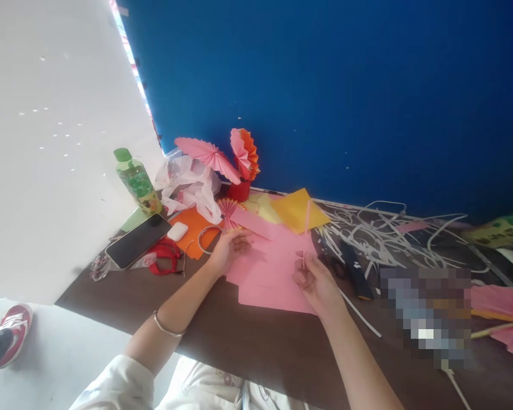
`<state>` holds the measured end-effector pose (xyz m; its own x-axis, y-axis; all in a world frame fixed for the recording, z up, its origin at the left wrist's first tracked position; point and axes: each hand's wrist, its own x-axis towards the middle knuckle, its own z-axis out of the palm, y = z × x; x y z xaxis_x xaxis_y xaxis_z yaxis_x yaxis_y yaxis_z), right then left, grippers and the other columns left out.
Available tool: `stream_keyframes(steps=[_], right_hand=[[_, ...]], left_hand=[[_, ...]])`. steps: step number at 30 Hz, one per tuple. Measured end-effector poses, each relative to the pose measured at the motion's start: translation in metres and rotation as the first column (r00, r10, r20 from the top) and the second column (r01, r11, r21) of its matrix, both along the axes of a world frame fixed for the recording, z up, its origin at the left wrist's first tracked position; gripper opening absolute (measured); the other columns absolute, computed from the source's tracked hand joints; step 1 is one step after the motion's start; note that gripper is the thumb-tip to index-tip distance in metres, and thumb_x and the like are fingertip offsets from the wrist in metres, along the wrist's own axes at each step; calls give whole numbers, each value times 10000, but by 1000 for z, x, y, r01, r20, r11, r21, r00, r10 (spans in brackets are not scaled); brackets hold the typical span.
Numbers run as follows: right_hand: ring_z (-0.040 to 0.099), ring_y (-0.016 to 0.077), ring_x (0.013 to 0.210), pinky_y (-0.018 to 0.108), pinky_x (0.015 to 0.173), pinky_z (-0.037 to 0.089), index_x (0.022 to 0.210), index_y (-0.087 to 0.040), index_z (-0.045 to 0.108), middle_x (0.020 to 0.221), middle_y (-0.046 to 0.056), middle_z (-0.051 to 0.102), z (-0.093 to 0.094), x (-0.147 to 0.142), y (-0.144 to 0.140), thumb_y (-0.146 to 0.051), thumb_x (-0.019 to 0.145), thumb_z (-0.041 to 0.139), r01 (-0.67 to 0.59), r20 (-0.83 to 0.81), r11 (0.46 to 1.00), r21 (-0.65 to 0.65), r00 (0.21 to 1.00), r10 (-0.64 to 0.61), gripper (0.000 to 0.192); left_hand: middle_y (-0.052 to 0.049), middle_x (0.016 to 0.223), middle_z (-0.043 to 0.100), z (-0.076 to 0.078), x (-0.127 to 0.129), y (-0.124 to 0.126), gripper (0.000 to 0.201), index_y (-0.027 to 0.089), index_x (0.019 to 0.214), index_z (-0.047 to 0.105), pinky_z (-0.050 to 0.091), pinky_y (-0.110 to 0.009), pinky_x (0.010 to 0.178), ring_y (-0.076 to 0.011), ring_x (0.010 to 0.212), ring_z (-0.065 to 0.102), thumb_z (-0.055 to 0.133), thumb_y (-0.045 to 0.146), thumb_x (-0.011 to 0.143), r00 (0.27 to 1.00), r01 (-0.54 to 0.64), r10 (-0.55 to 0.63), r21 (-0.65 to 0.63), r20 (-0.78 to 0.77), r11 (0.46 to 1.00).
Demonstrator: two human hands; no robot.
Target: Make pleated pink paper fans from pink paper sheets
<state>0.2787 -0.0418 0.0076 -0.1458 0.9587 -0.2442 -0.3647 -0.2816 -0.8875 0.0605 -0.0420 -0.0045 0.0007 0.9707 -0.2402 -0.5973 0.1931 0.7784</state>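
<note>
My right hand (314, 279) pinches a narrow pink paper strip (308, 219), which stands upright above the fingertips. Under both hands lie pink paper sheets (265, 279) with stepped, overlapping edges. My left hand (233, 250) is over their left side, fingers loosely bent and apart, with nothing visible in them. Whether its fingertips touch the paper I cannot tell. Behind the hands are a folded pink piece (256, 225), a pleated pink paper fan (229, 210) and yellow paper (301, 210). Scissors (336, 265) lie partly hidden just beyond my right hand.
On the left are a phone (139, 242), a white earphone case (177, 230), orange paper (196, 228), a green-capped bottle (137, 182) and a plastic bag (192, 188). Pleated paper flowers (209, 156) stand by the blue partition (325, 102). White strips (380, 233) tangle on the right.
</note>
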Motion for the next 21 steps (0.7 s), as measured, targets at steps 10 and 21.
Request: stream_keyframes(steps=[10,21], right_hand=[[238,33,298,175,305,200,719,-179,539,455,-81,367,-1,-24,-20,-481,767,539,-416,81,897,-150,899,431,306],[550,149,538,261,536,443,689,-201,581,564,9,561,-4,-14,-27,-342,857,437,-469,807,770,433,582,-99,262]], left_hand=[[-54,768,694,6,38,-24,182,173,675,691,471,-286,737,-173,738,621,688,355,661,954,132,-72,191,-292,973],[-45,695,684,-1,24,-12,214,173,632,689,448,-264,705,-158,691,608,728,381,605,959,-120,139,91,-246,989]])
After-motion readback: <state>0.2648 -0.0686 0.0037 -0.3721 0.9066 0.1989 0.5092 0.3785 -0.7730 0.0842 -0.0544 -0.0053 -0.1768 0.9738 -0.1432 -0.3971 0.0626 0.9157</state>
